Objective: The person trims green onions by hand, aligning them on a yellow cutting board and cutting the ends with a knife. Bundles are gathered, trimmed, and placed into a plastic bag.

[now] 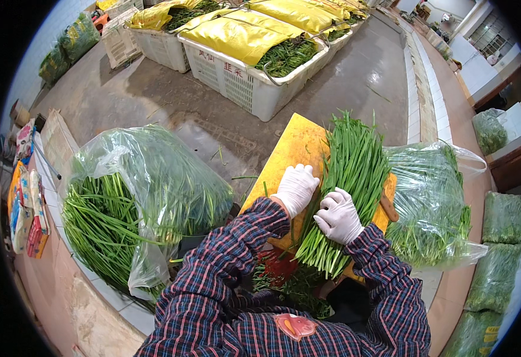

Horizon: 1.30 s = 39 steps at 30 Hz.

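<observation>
A thick bundle of garlic chives (358, 157) lies across a yellow board (290, 149), leafy tips far and pale stem ends toward me. My right hand (339, 215), in a white glove, is curled over the lower stems and grips some of them. My left hand (298, 189), gloved too, is closed at the bundle's left edge; whatever its fingers hold is hidden. Right of the bundle, a brown wooden handle (389, 205) rests on the board. Beneath the stem ends, loose green trimmings (302, 291) lie around something red, partly hidden.
An open clear bag of chives (153, 184) stands at my left, another bag (430, 202) at my right. White crates (236, 77) with yellow covers hold greens ahead. Packed bags (498, 262) line the far right. Colourful packages (31, 208) lie at the left edge.
</observation>
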{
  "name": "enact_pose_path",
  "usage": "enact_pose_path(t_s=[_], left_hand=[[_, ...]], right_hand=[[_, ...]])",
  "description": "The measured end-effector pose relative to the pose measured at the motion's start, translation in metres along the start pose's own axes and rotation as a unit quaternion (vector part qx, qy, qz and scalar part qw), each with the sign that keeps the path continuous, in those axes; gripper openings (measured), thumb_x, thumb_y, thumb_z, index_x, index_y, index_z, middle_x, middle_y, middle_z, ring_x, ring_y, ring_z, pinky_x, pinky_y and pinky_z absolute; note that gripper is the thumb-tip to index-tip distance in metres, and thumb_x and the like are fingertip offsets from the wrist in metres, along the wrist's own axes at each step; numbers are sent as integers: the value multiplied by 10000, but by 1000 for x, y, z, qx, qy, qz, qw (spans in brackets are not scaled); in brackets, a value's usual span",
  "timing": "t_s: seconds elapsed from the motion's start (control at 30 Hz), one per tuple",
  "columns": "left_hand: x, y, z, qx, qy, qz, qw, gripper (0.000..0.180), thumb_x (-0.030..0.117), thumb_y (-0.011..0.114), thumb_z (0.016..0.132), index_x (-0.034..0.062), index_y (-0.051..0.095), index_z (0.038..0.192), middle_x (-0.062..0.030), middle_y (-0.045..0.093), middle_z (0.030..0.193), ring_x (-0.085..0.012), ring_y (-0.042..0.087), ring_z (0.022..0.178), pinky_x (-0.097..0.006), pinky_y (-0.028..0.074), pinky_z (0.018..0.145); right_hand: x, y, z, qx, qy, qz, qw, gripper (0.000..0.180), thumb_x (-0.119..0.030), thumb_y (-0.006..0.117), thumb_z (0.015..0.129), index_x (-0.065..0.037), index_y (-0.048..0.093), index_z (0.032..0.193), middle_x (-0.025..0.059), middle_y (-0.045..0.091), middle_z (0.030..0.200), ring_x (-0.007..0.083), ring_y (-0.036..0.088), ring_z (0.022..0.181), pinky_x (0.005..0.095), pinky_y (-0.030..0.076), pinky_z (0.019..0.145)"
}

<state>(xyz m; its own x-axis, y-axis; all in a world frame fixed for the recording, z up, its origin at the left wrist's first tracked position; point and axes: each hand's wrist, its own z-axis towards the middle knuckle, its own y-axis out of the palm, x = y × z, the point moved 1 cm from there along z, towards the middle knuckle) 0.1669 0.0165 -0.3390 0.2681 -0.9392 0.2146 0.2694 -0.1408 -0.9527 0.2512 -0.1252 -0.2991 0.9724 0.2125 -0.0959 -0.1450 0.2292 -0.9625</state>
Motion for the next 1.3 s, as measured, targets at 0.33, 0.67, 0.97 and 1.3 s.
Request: enact_pose_path(t_s=[0.33, 0.67, 0.97, 1.3], left_hand=[[-16, 0, -1, 32, 110, 13, 993, 77, 170, 598, 741, 126, 643, 784, -81, 549, 821, -255, 556, 813, -371, 442, 667], [-27, -4, -22, 43, 70, -15, 997, 149, 158, 597, 741, 110, 617, 880, -78, 558, 858, -262, 559, 823, -382, 448, 677], [-4, -8, -7, -31, 35, -72, 996, 292, 275, 669, 743, 181, 654, 1020, -73, 555, 940, -262, 533, 923, -391, 425, 765], [-8, -1, -8, -17, 108, -89, 990, 310, 295, 677, 735, 220, 658, 1035, -60, 548, 911, -258, 530, 895, -395, 416, 744]], right_hand=[[-1, -2, 8, -12, -28, 6, 1000, 167, -231, 612, 767, -87, 611, 684, 34, 598, 833, 247, 528, 966, 426, 351, 956], [-1, 0, 5, 4, 7, 35, 999, 105, -208, 622, 765, -106, 607, 786, 34, 587, 804, 231, 562, 898, 427, 357, 955], [-2, -4, -3, 16, 26, 21, 999, 182, -177, 619, 749, -99, 621, 914, 41, 585, 817, 238, 558, 912, 427, 347, 976], [1, -3, -4, -17, 14, 11, 1000, 83, -190, 599, 753, -114, 628, 770, 54, 526, 777, 261, 520, 871, 414, 361, 926]])
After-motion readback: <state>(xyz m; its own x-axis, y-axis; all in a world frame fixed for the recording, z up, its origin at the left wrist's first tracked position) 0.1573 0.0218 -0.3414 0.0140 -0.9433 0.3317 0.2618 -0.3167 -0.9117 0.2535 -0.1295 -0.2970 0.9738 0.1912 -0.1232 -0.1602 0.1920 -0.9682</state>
